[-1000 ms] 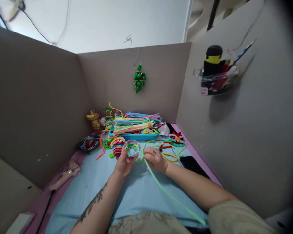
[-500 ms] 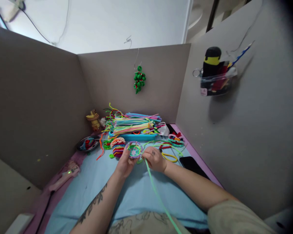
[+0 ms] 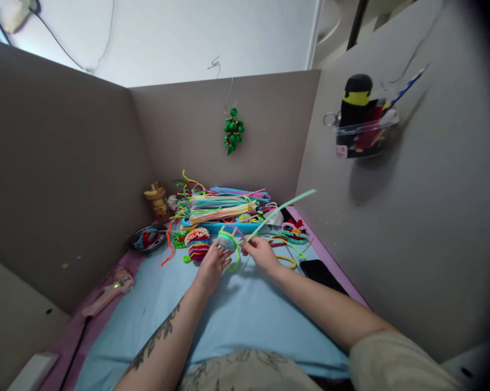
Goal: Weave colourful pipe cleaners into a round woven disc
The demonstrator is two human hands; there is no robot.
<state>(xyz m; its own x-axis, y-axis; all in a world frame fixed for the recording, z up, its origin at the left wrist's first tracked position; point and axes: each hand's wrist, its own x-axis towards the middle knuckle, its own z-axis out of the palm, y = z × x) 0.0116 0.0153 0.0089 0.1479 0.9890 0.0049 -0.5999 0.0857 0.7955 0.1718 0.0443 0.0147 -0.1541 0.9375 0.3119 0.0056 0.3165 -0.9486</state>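
Observation:
Fuzzy pipe cleaners form a small round woven basket (image 3: 227, 242) in green, purple and blue, its side tilted toward the camera. My left hand (image 3: 213, 267) holds it from below with the thumb and fingers around it. Close to its right side, my right hand (image 3: 262, 254) pinches a light green pipe cleaner (image 3: 283, 206), whose free end points up and to the right. A green loop hangs under the basket between the hands. To the left of the basket lies a striped knitted-looking piece (image 3: 198, 250) with a peach bumpy edge.
Behind the hands, a blue tray (image 3: 212, 227) carries bundled pipe cleaners (image 3: 224, 205). A phone (image 3: 321, 276) and a yellow loop lie at right. A dark bowl (image 3: 146, 240) and a pink glue gun (image 3: 110, 293) are at left. Grey panels (image 3: 212, 146) enclose the table.
The basket has turned from its open top facing me to its side. The light green pipe cleaner's free end has swung from down toward my lap to up and right.

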